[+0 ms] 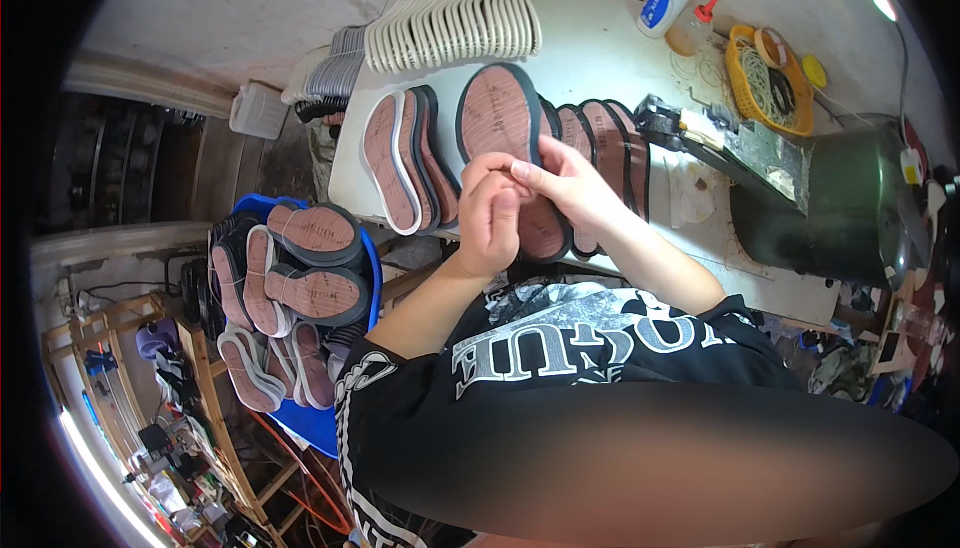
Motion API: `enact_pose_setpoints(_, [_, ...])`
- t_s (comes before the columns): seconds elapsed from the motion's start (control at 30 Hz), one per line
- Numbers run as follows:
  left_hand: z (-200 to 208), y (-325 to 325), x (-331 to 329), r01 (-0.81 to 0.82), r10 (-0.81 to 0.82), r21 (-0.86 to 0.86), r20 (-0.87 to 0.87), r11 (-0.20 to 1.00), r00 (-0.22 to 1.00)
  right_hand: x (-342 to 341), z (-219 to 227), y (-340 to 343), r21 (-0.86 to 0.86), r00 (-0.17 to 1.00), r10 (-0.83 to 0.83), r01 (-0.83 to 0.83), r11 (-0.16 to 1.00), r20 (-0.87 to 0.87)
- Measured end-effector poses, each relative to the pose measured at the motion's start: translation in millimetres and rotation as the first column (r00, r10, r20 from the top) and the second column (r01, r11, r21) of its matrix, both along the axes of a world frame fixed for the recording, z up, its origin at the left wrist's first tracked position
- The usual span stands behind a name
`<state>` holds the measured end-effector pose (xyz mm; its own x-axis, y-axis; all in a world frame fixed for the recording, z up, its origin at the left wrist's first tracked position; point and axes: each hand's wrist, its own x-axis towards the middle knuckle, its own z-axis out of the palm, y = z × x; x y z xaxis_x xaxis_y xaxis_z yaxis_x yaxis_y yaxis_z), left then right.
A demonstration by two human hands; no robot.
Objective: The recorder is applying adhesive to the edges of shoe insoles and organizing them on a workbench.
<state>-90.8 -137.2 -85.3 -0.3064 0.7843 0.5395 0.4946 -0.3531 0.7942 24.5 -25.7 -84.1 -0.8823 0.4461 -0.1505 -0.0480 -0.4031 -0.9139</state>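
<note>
My left hand [490, 216] is closed, its fingers curled in against the right hand. My right hand [565, 180] meets it, the thumb pressed against the left fingertips. Whatever lies in the pinch is hidden or too thin to make out. Just beyond and under them is a pink shoe sole [497, 113] with a black rim, partly covered by the hands. More black-rimmed pink soles [607, 138] stand in a row to the right. On the left leans a small group of soles, the outermost a white-rimmed sole [390, 163].
A long stack of cream soles [455, 28] lies at the table's back. Beyond right are a white bottle [665, 3], a red-nozzled bottle [692, 30], a yellow basket [745, 88] of bands and a metal device [690, 128]. A blue tub [373, 278] of banded soles stands left.
</note>
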Motion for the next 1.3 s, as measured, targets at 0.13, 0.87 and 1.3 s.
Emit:
enact_pose_setpoints(0.13, [0, 25, -6, -0.395, 0.377, -0.006, 0.313, 0.919, 0.872, 29, 16, 16, -0.071, 0.989, -0.101, 0.094, 0.993, -0.104])
enact_pose_setpoints(0.87, [49, 153, 79, 0.135, -0.075, -0.036, 0.679, 0.99, 0.73, 138, 48, 91, 0.444, 0.984, -0.16, 0.11, 0.889, 0.076])
enact_pose_setpoints(1.3, [49, 238, 89, 0.236, 0.131, -0.261, 0.881, 0.936, 0.455, 193, 34, 94, -0.144, 1.0, 0.006, -0.003, 0.99, 0.018])
